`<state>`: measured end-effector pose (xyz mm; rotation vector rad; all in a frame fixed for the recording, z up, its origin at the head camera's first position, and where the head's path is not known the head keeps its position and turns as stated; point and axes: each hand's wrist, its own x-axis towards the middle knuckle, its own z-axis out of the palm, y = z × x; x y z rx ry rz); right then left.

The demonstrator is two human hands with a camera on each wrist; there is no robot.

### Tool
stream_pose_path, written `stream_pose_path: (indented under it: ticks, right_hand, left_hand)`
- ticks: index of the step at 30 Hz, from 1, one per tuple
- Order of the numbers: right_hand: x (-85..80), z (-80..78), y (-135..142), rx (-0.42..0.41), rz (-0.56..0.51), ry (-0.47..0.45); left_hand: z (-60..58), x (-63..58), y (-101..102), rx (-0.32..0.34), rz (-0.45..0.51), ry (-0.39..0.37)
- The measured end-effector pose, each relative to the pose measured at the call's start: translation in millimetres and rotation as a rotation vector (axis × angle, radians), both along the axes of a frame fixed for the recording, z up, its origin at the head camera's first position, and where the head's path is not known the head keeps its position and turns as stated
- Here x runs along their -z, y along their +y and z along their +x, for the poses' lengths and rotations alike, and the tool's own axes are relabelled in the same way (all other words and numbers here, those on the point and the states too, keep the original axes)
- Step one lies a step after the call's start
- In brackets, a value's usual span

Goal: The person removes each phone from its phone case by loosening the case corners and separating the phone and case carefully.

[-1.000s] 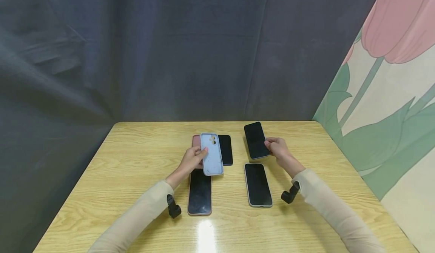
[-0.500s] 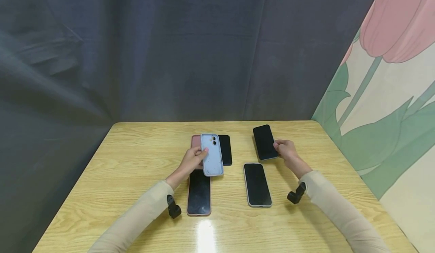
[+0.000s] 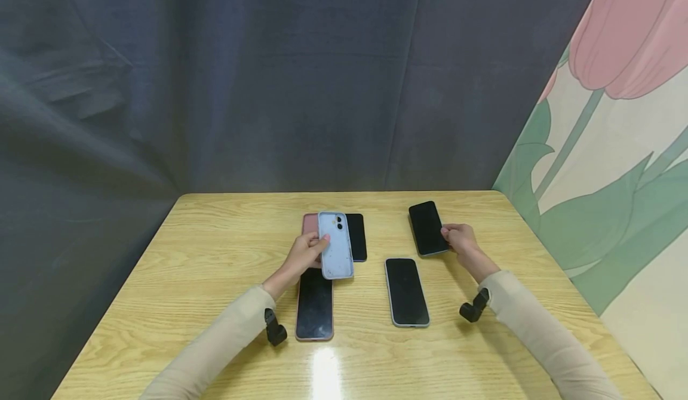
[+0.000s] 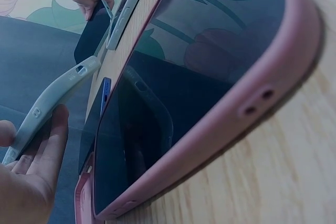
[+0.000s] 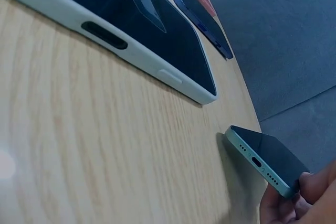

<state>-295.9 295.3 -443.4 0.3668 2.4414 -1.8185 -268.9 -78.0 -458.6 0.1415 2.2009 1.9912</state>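
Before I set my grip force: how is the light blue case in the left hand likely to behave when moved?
The light blue case is probably lightweight, being an empty, thin-walled shell. It may flex a little but seems unlikely to flop: gripped at one side by the left hand, it holds its shape.

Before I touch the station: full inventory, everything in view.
Light-blue phone case: 1, light blue, in left hand
Blue-green-edged phone: 1, black screen, in right hand
Dark-blue-edged phone: 1, black screen, table's far half
Pink phone case: 1, pink, left of that phone, partly hidden
Pink-cased phone: 1, black screen, nearer, left of centre
Pale-cased phone: 1, black screen, nearer, right of centre
Table: 1, light wood, underneath
Curtain: dark blue-grey, behind
Tulip mural: pink, green, cream, right wall
Wrist cameras: 2, black, on wrists
Sleeves: 2, beige, both arms
Hands: 2, bare
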Motion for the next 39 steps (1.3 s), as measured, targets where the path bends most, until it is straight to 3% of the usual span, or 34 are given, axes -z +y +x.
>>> stream_pose_path:
  ticks: [10,17,20,24,31,39]
  right_hand:
    - [8.7,-1.3,11.8,-0.043,-0.013,0.002]
    - [8.0,-2.5,9.9,-0.038,0.08,-0.07]
    - [6.7,-2.4,10.3,-0.04,0.084,-0.075]
    - [4.6,-3.0,10.5,-0.035,0.055,-0.073]
    - [2.0,-1.9,10.8,-0.041,0.074,-0.061]
    - [0.3,0.3,11.0,-0.058,0.14,-0.059]
  left_hand:
    - [0.8,1.7,-0.1,0.005,0.007,0.004]
    - [20.2,-29.9,1.2,0.018,-0.008,0.006]
    - [20.8,-31.3,1.1,0.017,-0.009,0.007]
    - [17.9,-28.1,0.7,0.024,-0.015,0.002]
    - [1.7,-3.8,-0.3,0.015,-0.015,0.0]
    - [1.1,-1.2,0.3,-0.005,-0.012,0.0]
